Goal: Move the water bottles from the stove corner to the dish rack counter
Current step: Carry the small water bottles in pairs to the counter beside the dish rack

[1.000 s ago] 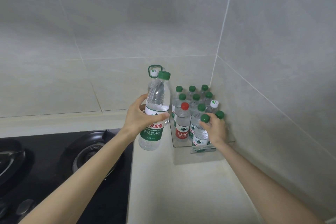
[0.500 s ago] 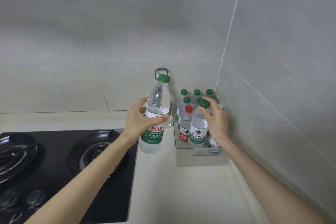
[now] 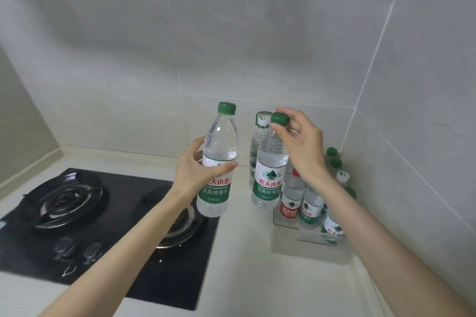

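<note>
My left hand (image 3: pixel 198 170) grips a clear water bottle (image 3: pixel 219 162) with a green cap and green label, held upright in the air over the stove's right edge. My right hand (image 3: pixel 301 147) pinches the green cap of a second green-label bottle (image 3: pixel 270 170), lifted above the counter. Several more small bottles (image 3: pixel 304 203), green-capped and one with a red label, stand in a clear tray (image 3: pixel 309 237) in the tiled corner, partly hidden by my right arm. A taller bottle with a loop handle (image 3: pixel 257 141) stands behind.
A black gas stove (image 3: pixel 103 226) with two burners and two knobs fills the left. Pale countertop (image 3: pixel 244 278) lies between the stove and the tray. Grey tiled walls (image 3: pixel 412 110) close the corner at back and right.
My right hand has lifted a green-label bottle by its cap up and out of the tray. My left hand keeps holding its bottle. The view has swung left, showing more of the stove.
</note>
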The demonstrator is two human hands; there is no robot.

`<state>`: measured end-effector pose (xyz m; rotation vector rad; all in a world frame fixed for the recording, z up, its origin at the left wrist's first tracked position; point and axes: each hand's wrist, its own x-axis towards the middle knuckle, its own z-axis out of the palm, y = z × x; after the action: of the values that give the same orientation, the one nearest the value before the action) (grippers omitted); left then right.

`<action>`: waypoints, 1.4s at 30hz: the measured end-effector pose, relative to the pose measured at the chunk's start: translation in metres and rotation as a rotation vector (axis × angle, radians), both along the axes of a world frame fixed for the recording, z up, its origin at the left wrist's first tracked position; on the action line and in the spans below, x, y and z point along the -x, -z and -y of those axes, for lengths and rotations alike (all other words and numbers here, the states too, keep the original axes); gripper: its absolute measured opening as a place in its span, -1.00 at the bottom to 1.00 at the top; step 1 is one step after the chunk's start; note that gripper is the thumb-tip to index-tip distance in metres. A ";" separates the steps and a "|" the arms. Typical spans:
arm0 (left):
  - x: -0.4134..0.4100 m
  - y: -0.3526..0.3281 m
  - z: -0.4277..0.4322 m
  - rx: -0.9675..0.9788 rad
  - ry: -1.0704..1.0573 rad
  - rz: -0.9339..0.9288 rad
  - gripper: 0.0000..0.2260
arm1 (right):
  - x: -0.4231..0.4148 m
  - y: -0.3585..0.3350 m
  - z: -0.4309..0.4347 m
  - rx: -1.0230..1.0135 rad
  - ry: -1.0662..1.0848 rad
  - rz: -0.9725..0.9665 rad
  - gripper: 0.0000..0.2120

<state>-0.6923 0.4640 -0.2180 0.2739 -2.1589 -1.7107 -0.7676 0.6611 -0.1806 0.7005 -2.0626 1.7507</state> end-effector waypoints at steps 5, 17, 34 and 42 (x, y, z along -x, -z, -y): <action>-0.029 -0.006 0.029 -0.013 -0.108 -0.031 -0.31 | -0.010 -0.009 0.038 -0.015 -0.141 0.000 -0.66; -0.130 -0.021 0.115 -0.005 -0.422 -0.106 -0.39 | -0.063 -0.022 0.169 -0.035 -0.453 -0.045 -0.70; -0.382 -0.027 0.290 0.024 -0.875 -0.156 -0.38 | -0.265 -0.027 0.415 -0.039 -0.878 -0.080 -0.69; -0.512 -0.025 0.352 0.062 -1.117 -0.167 -0.39 | -0.384 -0.028 0.529 -0.024 -1.119 -0.072 -0.70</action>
<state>-0.1801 0.1120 -0.1927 1.0316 -1.4216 -0.9493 -0.3840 0.1319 -0.1526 2.1663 -1.7034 2.0940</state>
